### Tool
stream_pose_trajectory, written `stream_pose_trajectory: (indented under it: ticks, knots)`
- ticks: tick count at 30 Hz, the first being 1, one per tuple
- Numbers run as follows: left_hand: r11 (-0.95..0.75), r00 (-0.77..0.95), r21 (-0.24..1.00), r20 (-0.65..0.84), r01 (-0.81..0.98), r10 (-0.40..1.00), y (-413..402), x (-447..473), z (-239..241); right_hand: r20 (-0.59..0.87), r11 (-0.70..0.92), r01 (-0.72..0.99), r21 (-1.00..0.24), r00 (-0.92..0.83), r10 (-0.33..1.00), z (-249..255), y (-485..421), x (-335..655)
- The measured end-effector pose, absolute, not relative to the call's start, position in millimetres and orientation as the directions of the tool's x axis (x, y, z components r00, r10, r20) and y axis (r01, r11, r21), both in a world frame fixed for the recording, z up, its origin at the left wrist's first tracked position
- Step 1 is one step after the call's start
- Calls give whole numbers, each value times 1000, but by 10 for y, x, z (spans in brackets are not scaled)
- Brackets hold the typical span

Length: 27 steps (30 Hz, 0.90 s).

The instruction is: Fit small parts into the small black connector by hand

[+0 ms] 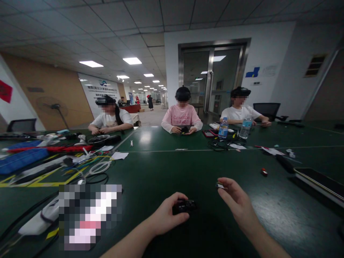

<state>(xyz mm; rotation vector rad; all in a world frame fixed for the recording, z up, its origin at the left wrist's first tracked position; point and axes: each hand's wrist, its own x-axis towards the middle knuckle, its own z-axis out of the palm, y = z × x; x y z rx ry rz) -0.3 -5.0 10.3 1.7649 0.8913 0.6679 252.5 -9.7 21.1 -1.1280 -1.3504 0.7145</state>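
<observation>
My left hand (172, 211) is closed around a small black object (188, 205) with a glossy, uneven surface, low over the green table. Its exact kind does not show, and my palm and fingers cover part of it. To the right, my right hand (235, 197) pinches a tiny white-and-dark piece (219, 186) between thumb and fingertips, raised above the tabletop. That piece is too small to name. The two hands are apart, with bare green table (206, 222) between them.
A small red-and-silver item (264, 172) lies beyond my right hand. At far right rests a dark flat device (319, 182). Cables (99, 166), a white power strip (40, 218) and a blue tray (24, 159) crowd the left. Water bottles (223, 128) stand across the table, where three people sit.
</observation>
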Motion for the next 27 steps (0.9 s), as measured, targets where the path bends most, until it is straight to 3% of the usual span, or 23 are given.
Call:
stream_pose_trajectory:
  ticks: [27]
  knots:
    - [-215, 571, 930, 8, 297, 821, -68, 18, 128, 351, 314, 272, -910, 101, 931, 278, -130, 2439]
